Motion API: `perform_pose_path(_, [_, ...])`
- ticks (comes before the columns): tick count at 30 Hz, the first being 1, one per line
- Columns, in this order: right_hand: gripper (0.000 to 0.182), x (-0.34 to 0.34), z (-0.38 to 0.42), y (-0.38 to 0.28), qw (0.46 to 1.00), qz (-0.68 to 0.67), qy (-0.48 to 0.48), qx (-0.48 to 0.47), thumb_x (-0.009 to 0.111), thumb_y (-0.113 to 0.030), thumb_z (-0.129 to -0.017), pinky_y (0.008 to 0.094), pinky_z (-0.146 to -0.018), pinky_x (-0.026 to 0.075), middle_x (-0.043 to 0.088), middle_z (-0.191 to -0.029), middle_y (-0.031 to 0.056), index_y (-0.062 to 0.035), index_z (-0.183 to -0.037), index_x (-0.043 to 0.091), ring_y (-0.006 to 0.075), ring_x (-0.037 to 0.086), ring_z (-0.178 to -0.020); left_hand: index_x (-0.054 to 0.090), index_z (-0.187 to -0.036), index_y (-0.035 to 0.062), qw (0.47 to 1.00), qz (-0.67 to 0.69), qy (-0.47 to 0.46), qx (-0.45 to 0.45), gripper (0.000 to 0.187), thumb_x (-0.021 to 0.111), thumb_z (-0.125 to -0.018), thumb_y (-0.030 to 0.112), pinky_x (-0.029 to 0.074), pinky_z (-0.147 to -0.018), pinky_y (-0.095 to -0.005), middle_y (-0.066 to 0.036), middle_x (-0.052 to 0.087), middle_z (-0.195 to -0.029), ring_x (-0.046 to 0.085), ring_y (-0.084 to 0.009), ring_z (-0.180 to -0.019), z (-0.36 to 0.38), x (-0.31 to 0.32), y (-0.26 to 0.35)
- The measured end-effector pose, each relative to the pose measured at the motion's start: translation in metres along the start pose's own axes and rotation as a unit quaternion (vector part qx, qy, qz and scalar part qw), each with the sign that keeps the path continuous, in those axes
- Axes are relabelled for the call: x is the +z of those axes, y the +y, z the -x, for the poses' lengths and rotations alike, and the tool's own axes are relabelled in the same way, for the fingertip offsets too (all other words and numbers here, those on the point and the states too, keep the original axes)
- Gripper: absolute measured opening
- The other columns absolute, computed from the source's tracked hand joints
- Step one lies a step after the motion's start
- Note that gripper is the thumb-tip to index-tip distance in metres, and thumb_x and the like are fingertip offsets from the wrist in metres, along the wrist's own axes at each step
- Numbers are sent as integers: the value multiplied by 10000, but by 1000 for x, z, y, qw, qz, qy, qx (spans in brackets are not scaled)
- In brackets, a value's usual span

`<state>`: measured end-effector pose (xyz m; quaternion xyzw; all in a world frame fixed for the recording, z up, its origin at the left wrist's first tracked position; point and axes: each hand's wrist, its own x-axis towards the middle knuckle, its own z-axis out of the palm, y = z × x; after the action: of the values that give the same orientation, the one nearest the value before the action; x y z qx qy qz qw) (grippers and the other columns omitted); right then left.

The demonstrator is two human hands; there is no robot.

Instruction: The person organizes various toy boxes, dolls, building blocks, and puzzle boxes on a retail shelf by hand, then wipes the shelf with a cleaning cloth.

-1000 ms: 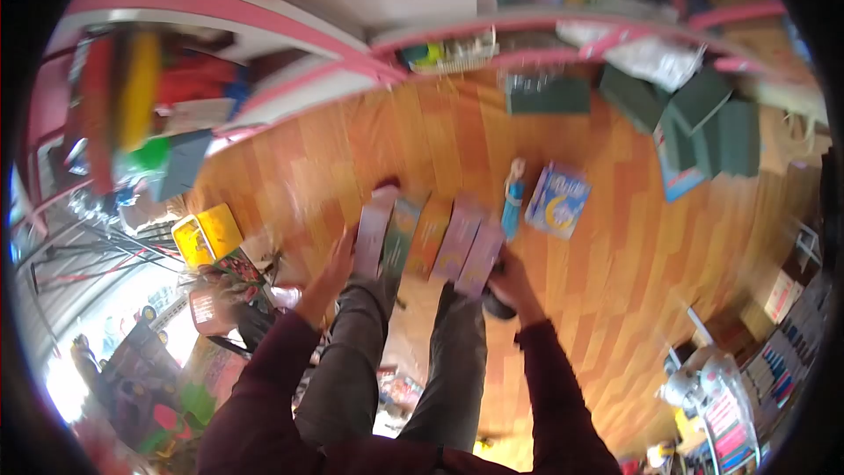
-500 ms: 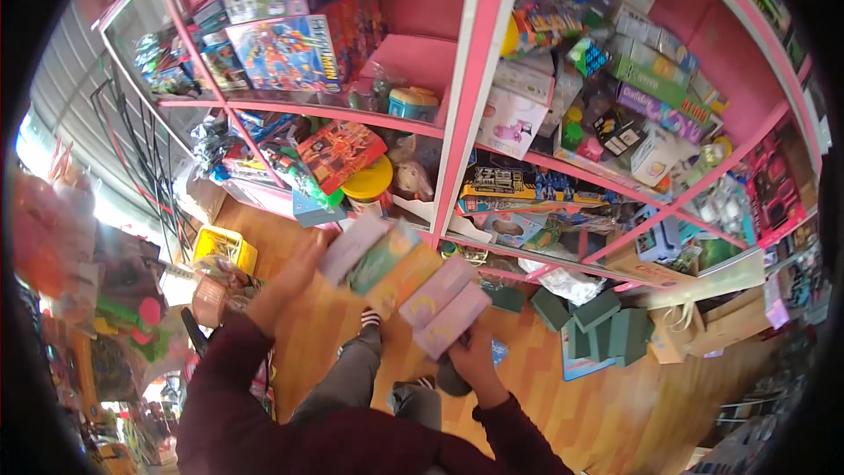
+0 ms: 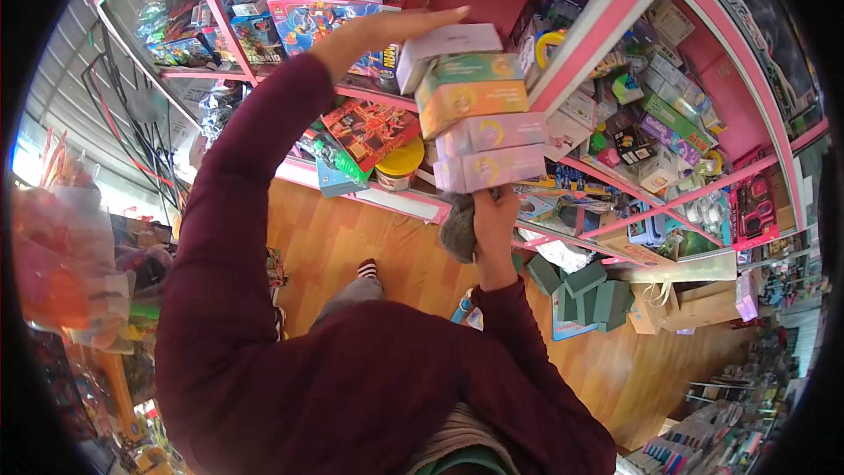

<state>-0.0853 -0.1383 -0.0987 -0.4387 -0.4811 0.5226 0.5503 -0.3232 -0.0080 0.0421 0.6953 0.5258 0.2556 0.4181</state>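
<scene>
A stack of several small cartons is held up in front of the pink shelves, with white-lilac, green, orange and pink boxes in it. My left hand lies flat along the far end of the stack, by the white-lilac box, its fingers stretched out. Beneath the near pink box, my right hand supports the stack. Its fingers are closed around a dark grey cloth, and the boxes partly hide them.
Pink-framed glass shelves hold toys and boxes. Below sit a yellow-lidded tub and a red box. Dark green boxes and cardboard cartons lie on the wooden floor. Bagged goods hang at left.
Both hands have carried the stack up and forward, from above the floor to shelf height. My body has leaned in towards the shelves, and the view has shifted.
</scene>
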Motion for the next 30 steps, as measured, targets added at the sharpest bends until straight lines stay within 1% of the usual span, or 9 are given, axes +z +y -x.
perform_pose_path(7, [231, 40, -40, 13, 994, 46, 95, -34, 609, -109, -744, 229, -619, 395, 597, -782, 36, 54, -908, 600, 87, 510, -701, 326, -1355, 151, 995, -67, -68, -2, 991, 350, -641, 838, 271, -997, -491, -145, 289, -1398, 291, -290, -1281, -85, -28, 10])
perform_pose_path(12, [204, 52, -64, 18, 988, 86, 124, -6, 632, -116, -717, 238, -491, 344, 523, -664, 34, 54, -786, 544, 80, 437, -579, 345, -1343, 127, 997, 20, -74, -13, 963, 466, -648, 784, 355, -949, -444, -144, 424, -1307, 414, -242, -1196, -123, -34, -6])
perform_pose_path(14, [208, 56, -75, 20, 985, 116, 128, 0, 633, -120, -718, 247, -502, 352, 529, -672, 41, 55, -793, 547, 84, 444, -590, 388, -1317, 105, 997, -18, 4, -68, 870, 488, -706, 717, 391, -915, -390, -130, 484, -1251, 477, -220, -1120, -134, -40, -10])
perform_pose_path(18, [244, 63, -100, 33, 989, 88, 118, -3, 641, -137, -718, 300, -592, 414, 584, -732, 76, 57, -841, 561, 134, 527, -672, 412, -1298, 86, 997, 28, -46, -62, 806, 459, -754, 679, 389, -909, -347, -126, 494, -1241, 493, -217, -1088, -158, -47, -25])
perform_pose_path(21, [266, 61, -122, 51, 990, 93, 105, 1, 648, -160, -717, 323, -634, 442, 608, -760, 110, 51, -855, 564, 186, 578, -715, 435, -1273, 65, 992, -37, 29, -115, 741, 424, -799, 634, 372, -928, -322, -144, 491, -1248, 478, -235, -1117, -179, -39, -36])
perform_pose_path(23, [277, 60, -138, 64, 989, 112, 101, 3, 655, -177, -717, 331, -645, 451, 614, -768, 131, 46, -852, 562, 215, 597, -726, 453, -1254, 73, 978, -171, 98, -76, 686, 407, -818, 600, 344, -961, -352, -167, 466, -1268, 455, -268, -1154, -192, -34, -48])
perform_pose_path(25, [308, 60, -148, 77, 961, 248, 110, -56, 672, -222, -707, 349, -641, 456, 611, -771, 167, 31, -840, 556, 265, 606, -726, 488, -1223, 91, 963, -236, 121, 48, 617, 388, -837, 562, 330, -976, -384, -171, 439, -1286, 424, -302, -1187, -289, -34, -133])
perform_pose_path(26, [226, 65, -149, 72, 963, 230, 129, -58, 673, -172, -719, 286, -557, 409, 589, -689, 62, 26, -765, 575, 117, 527, -634, 493, -1221, 105, 971, -203, 123, -2, 606, 374, -840, 562, 327, -979, -388, -175, 443, -1279, 420, -310, -1190, -283, -32, -125])
perform_pose_path(30, [228, 71, -167, 63, 975, 196, 99, -11, 675, -178, -720, 290, -576, 419, 589, -689, 62, 22, -751, 570, 135, 547, -652, 522, -1190, 95, 957, -212, 174, -98, 599, 335, -853, 553, 329, -978, -404, -196, 485, -1225, 437, -343, -1165, -268, -30, -88])
